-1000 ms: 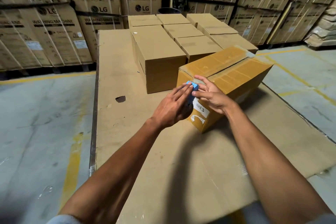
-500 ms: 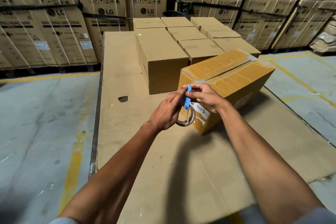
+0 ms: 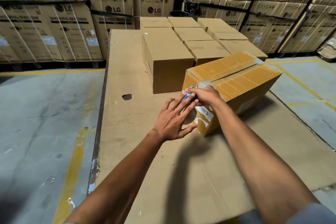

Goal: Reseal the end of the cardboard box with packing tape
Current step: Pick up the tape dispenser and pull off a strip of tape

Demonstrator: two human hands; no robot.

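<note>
A yellowish cardboard box (image 3: 236,82) lies on a big cardboard sheet, its near end turned toward me. Clear tape shines over the top edge of that end. My right hand (image 3: 205,96) is closed on a small blue tape cutter (image 3: 187,95) at the upper edge of the box end. My left hand (image 3: 172,118) lies flat against the same end with fingers spread. It covers most of a clear tape roll (image 3: 190,117), and its fingertips reach the blue cutter. A white label on the box end is partly hidden by my right wrist.
Several plain brown boxes (image 3: 169,60) stand in rows just behind and left of the taped box. The cardboard sheet (image 3: 127,132) has a small dark hole (image 3: 126,97). Stacked LG washing-machine cartons (image 3: 69,29) wall off the back. Concrete floor with yellow lines (image 3: 45,114) lies to the left.
My left hand has opened flat and spread over the tape roll against the box end. My right hand stays at the upper edge with the blue cutter.
</note>
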